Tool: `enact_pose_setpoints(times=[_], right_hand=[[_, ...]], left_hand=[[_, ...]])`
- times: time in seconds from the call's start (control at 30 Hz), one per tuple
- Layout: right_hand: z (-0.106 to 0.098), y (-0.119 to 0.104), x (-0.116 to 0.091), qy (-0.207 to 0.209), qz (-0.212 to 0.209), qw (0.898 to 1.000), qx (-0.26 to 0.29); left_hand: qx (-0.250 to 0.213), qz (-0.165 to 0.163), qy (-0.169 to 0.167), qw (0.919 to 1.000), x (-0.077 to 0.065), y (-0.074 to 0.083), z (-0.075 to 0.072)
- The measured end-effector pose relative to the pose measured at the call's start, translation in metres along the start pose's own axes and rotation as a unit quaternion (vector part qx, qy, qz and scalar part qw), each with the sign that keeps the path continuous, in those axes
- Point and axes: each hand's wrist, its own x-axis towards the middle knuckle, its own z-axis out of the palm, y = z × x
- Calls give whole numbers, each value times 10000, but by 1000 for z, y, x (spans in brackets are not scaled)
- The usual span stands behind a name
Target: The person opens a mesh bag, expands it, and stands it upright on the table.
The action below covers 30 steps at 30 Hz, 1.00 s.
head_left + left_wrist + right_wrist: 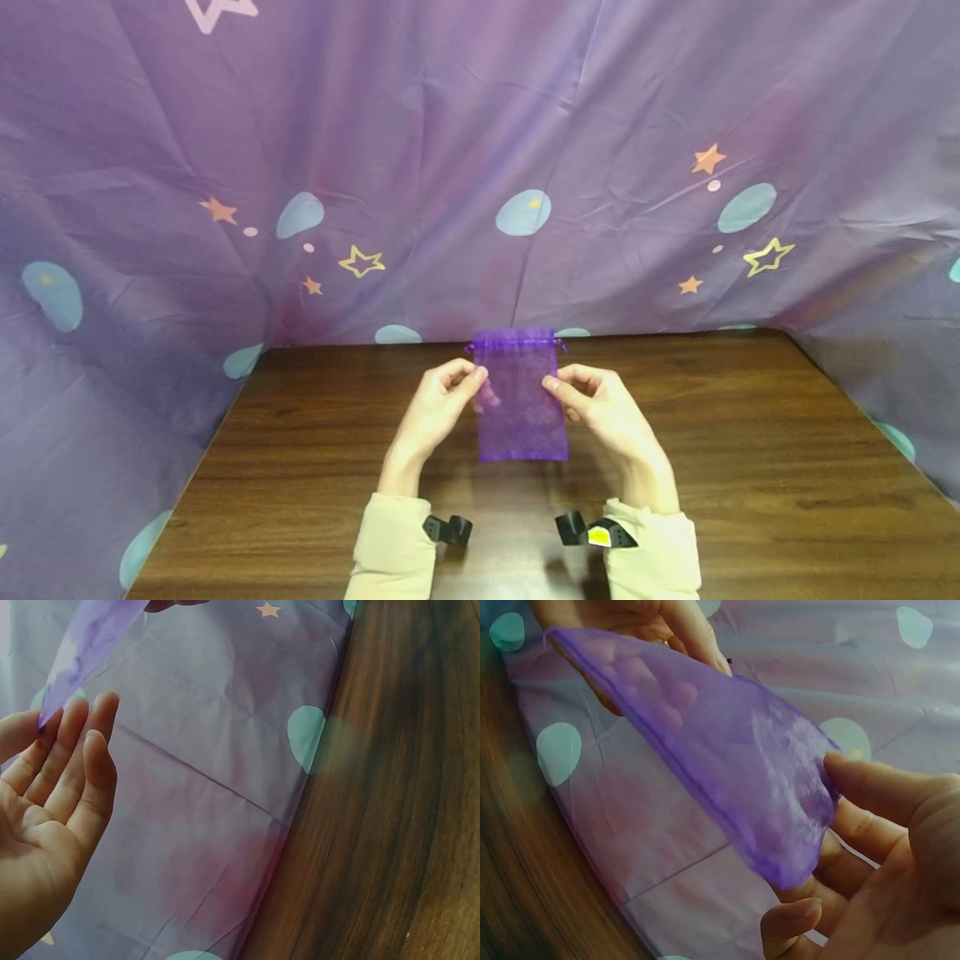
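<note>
A sheer purple drawstring organza pouch [521, 408] hangs upright above the table in the head view, its gathered cord band near the top. My left hand [442, 402] pinches its left edge between thumb and fingers. On the opposite edge, my right hand [600, 406] pinches it the same way. The left wrist view shows the pouch [90, 649] nearly edge-on, one corner between thumb and forefinger of the left hand [52, 802]. Through the mesh of the pouch [705, 742] in the right wrist view, left fingers show faintly; the right thumb presses its near edge.
A dark brown wooden table [315, 467] lies beneath both hands. Behind it and at both sides hangs a purple cloth [450, 150] printed with stars and blue blobs. Black wrist-worn cameras [448, 530] sit at the cream sleeves [393, 542].
</note>
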Motion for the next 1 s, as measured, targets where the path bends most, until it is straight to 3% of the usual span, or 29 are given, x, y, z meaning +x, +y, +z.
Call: enact_pose_setpoints(times=[0.3,0.47,0.8,1.0], right_hand=[[4,-2,4,326,-10,9993,200],[3,-1,4,467,109,9980,424],[4,5,3,685,11,9952,700],[8,4,5,768,195,9910,1078]], left_hand=[[-239,105,135,9996,1,2,2],[-407,-13,175,9990,0,2,4],[160,-594,-683,9958,-5,-6,1],[328,-429,-742,9958,-4,1,-3]])
